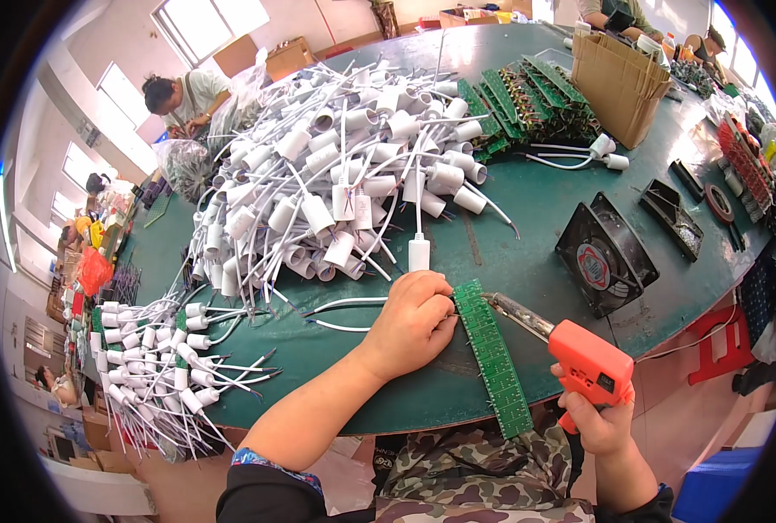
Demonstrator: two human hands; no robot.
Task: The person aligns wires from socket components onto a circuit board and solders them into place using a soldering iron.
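Left grip (416, 318) bunching together, pinched item hidden, green circuit board (499, 370) lying with far end just beside it, right grip (599, 427) clamping around red soldering gun (581, 350).

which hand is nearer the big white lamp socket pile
Left: the left hand is just short of the socket pile; the right hand, holding the soldering gun, is farther away, to the right.

Bright windows (199, 33), pale walls (290, 24), pinkish floor (665, 408)
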